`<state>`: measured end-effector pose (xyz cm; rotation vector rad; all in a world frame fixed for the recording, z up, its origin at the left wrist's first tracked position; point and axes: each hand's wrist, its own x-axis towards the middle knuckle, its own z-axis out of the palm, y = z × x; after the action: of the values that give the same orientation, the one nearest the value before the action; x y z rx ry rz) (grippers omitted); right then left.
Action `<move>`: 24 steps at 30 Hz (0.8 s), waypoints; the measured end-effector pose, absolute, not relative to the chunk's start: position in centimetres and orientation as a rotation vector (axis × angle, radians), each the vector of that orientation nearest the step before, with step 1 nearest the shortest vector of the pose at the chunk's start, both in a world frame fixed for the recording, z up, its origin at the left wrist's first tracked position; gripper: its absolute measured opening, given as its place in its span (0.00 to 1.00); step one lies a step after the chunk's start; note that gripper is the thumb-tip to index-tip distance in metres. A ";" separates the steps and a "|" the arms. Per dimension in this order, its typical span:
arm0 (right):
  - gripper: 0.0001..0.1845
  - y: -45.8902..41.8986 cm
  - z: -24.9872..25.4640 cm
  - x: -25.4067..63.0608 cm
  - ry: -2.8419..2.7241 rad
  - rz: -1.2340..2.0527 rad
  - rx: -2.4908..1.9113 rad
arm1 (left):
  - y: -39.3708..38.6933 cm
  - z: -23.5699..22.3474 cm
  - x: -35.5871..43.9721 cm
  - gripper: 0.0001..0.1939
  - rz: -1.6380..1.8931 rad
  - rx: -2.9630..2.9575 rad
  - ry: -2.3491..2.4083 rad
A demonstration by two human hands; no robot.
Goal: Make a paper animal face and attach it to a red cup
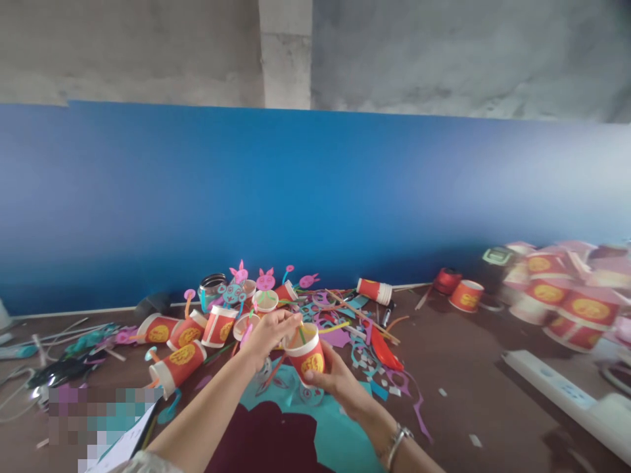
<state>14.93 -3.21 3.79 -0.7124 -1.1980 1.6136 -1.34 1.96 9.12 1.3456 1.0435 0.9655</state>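
My right hand (338, 378) is wrapped round a red and white paper cup (306, 358) with a yellow emblem, held upright with its mouth towards me. At the cup's mouth the fingers of my left hand (271, 334) are pinched together on a thin green strip (302, 330) that runs down inside. Beneath the hands lies a sheet of teal paper (340, 437) with drawn animal faces and a large cut-out. Left of my hands are several similar cups, some lying down, with pink rabbit-like paper faces (266, 279) and a blue paper face (233, 293) among them.
Paper scraps and strips litter the table (444, 420) in the middle. A red object (386, 350) lies among them. Stacked cups (374, 290) lie behind. To the right are a cup pile (586, 307) and a white power strip (552, 384). A blue partition (315, 197) borders the back.
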 end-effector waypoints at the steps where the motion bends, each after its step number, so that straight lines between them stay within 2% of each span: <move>1: 0.37 -3.2 3.7 14.9 -1.186 1.608 -0.710 | 1.6 9.2 -1.4 0.22 0.976 1.329 1.012; 8: 0.43 -3.2 3.3 14.4 -1.218 1.618 -0.682 | -0.1 8.5 -0.7 0.18 1.036 1.190 0.919; 24: 0.43 -3.1 3.0 14.4 -1.240 1.598 -0.769 | 0.2 7.9 0.1 0.19 1.125 1.052 0.830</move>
<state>14.40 -3.13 3.00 -0.7691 -1.2403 1.5981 0.06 0.17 7.90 1.0518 0.8298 1.1245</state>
